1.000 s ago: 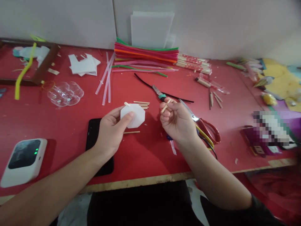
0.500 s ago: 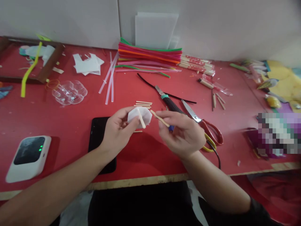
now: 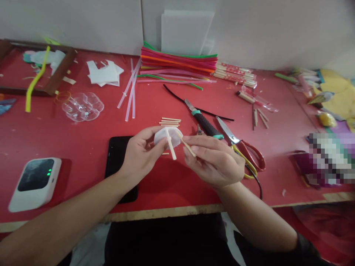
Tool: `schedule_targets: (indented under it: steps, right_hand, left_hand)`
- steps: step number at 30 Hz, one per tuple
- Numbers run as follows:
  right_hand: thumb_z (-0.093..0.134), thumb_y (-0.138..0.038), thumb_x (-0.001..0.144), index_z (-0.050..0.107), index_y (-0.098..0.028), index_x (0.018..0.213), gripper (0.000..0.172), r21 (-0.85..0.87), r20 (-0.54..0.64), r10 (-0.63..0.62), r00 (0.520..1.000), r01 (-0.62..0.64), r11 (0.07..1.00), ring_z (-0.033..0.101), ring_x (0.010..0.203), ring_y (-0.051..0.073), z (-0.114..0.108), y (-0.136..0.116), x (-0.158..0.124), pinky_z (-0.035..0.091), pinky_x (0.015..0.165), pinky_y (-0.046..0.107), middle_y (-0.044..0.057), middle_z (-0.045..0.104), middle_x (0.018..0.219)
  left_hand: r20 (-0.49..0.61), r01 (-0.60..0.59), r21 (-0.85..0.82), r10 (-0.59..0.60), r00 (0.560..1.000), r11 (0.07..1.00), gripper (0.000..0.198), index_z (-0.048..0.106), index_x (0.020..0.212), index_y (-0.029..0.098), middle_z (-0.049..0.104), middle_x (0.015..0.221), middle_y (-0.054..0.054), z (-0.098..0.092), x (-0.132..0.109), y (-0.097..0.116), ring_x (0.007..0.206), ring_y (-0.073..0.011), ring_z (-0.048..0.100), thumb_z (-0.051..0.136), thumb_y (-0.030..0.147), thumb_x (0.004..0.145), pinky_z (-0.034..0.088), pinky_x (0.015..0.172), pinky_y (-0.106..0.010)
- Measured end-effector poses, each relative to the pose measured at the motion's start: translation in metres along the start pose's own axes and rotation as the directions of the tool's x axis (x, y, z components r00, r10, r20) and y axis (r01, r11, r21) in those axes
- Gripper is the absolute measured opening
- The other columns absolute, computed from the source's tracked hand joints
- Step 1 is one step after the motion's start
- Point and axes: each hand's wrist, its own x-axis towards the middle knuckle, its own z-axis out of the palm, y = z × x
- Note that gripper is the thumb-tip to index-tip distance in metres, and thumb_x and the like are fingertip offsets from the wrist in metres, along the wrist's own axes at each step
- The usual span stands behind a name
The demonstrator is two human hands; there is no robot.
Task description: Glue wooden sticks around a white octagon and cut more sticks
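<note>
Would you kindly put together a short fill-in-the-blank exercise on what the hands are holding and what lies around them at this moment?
1. The left hand holds a paper piece coloured ____.
2. Between its fingers, the right hand pinches a thin, pale wooden ____.
3. The small lights on the white device glow ____.
4. Of the two hands, the one nearer the black phone is the ____ hand.

Missing words: white; stick; green; left.

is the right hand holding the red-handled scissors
No, the right hand pinches a thin stick; the scissors lie on the table.
</note>
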Motion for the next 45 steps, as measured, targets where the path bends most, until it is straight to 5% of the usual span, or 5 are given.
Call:
schedule_targets:
  steps: [24,45]
  right_hand:
    - [0.079,-0.006,0.077,0.069,-0.031,0.092,0.030,-0.092,0.063,-0.028,0.998,0.034,0.995,0.079,0.081,0.021,-0.0018,0.0020,-0.0047,0.071,0.064,0.031,0.002,0.081,0.100]
    - [0.080,-0.001,0.072,0.070,-0.032,0.098,0.041,-0.048,0.051,0.011,0.999,-0.009,0.999,0.080,0.083,0.022,-0.0023,0.0007,-0.0067,0.070,0.069,0.031,0.002,0.081,0.105]
  left_hand:
    - [0.010,0.016,-0.018,-0.015,1.000,1.000,0.024,0.076,0.103,0.023,0.080,0.101,-0.005,0.0000,-0.0006,0.0003,0.091,-0.0210,0.074,0.080,0.029,0.081,0.061,0.085,-0.033]
    - [0.060,-0.003,-0.018,0.005,0.998,1.000,0.024,0.075,0.107,0.023,0.080,0.100,-0.003,-0.0019,0.0019,-0.0006,0.089,-0.0196,0.075,0.078,0.029,0.084,0.061,0.076,-0.028]
